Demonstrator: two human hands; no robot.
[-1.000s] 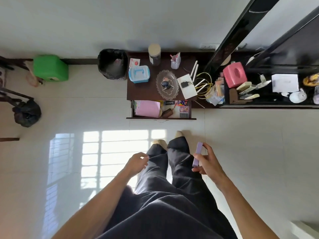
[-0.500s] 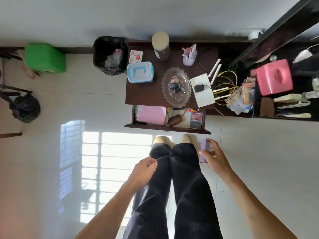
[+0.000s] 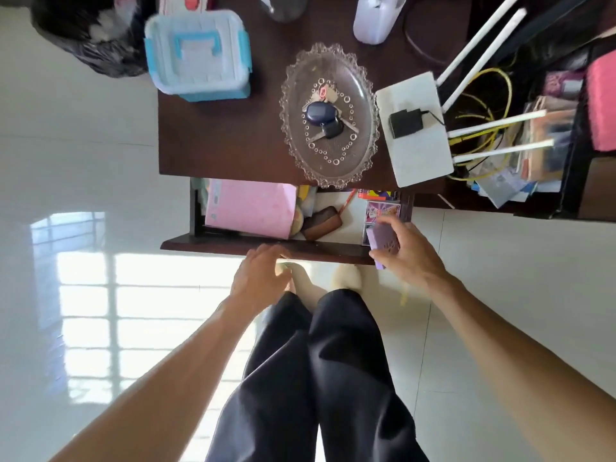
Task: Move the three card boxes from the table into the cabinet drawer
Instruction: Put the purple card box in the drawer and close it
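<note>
The open cabinet drawer (image 3: 266, 245) juts out from under the dark wooden cabinet top (image 3: 226, 141). My right hand (image 3: 405, 253) grips a purple card box (image 3: 381, 240) over the drawer's right front corner. Two more card boxes lie in the drawer's right end: a purple patterned one (image 3: 382, 211) and, behind it, an orange and purple one (image 3: 376, 194). My left hand (image 3: 260, 276) hovers with loosely curled fingers at the drawer's front edge, holding nothing.
In the drawer lie a pink folder (image 3: 250, 208) and a brown pouch (image 3: 321, 223). On top stand a glass tray (image 3: 328, 115) with keys, a blue-lidded plastic box (image 3: 196, 55) and a white router (image 3: 416, 131) with cables. A black bin (image 3: 90, 38) sits left.
I have stepped up to the cabinet. My right hand carried the purple card box forward to the drawer's right corner, and my left hand rose to the drawer front.
</note>
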